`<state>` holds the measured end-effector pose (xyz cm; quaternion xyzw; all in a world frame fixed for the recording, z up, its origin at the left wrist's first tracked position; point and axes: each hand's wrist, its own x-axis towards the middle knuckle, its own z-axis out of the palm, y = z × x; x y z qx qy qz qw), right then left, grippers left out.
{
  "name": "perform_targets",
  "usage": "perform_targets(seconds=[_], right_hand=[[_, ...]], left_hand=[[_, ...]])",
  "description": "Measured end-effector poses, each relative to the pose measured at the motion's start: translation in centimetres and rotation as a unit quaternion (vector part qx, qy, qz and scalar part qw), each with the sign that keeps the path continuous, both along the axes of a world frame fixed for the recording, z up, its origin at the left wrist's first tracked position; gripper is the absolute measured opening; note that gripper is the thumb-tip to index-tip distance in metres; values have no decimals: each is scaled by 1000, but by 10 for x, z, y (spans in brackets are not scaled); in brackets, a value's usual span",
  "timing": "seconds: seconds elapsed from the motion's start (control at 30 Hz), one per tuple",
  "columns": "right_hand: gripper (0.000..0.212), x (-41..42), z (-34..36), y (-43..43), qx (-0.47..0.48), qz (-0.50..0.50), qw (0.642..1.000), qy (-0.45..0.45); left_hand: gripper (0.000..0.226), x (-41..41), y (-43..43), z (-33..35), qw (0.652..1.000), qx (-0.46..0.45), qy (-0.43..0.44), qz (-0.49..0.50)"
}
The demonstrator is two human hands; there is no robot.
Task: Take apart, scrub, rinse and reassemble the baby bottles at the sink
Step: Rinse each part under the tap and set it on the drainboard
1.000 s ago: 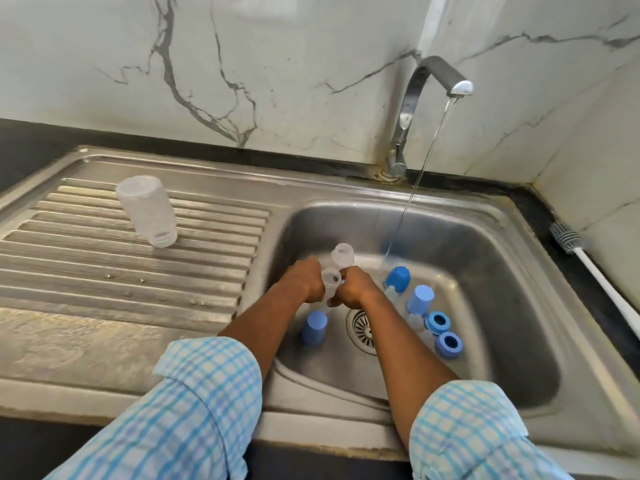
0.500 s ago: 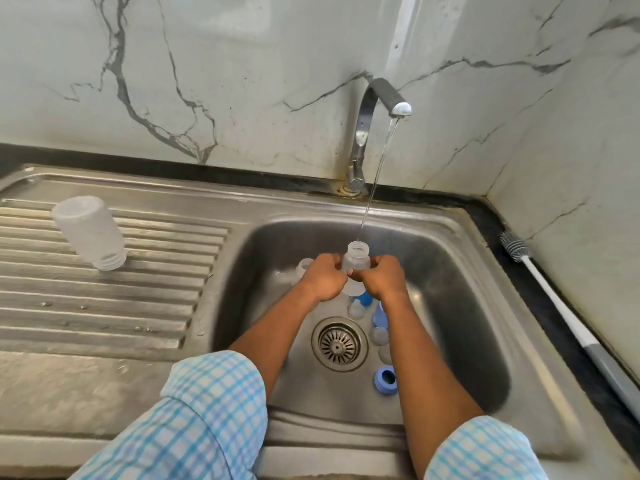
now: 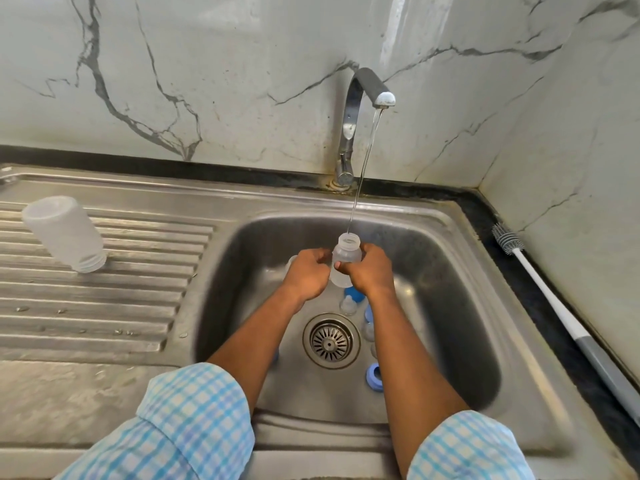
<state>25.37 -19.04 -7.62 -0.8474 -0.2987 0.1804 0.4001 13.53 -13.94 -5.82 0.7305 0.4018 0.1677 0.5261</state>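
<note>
Squarely under water stream (image 3: pixel 364 157), bottle (image 3: pixel 344 259).

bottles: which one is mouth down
The clear bottle on the drainboard stands on its threaded mouth, base up. The other bottle, gripped by the left hand and right hand, faces mouth up under the tap.

A clear plastic baby bottle (image 3: pixel 344 261) is upright and uncapped, gripped between the left hand (image 3: pixel 306 275) and right hand (image 3: pixel 370 271) above the middle of the steel sink (image 3: pixel 450 306), a second clear plastic bottle (image 3: pixel 65 233) stands mouth-down at the ribbed drainboard's (image 3: pixel 138 289) far left corner, and a blue screw ring (image 3: pixel 374 375) and a clear teat (image 3: pixel 348 304) lie beside the drain (image 3: pixel 330 341).
</note>
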Motion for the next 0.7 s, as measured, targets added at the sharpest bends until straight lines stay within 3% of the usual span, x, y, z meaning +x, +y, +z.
perform_targets(seconds=[0.1,0.33,0.53,0.63,0.7], right_hand=[[48,0,-1,-1,-6,-4,1000,0],[47,0,3,0,-8,-10,1000,-4],[52,-14,19,-3,62,20,998,-13],[43,-15,29,-19,-53,97,994,5],[41,-13,33,-33,-158,99,981,-45]], left_hand=[[54,-10,2,-2,998,39,34,32],[37,-44,0,-10,984,127,117,-43],[39,-44,-6,-4,967,196,158,-36],[39,-50,-2,0,962,208,178,7],[39,-51,2,2,962,210,174,24]])
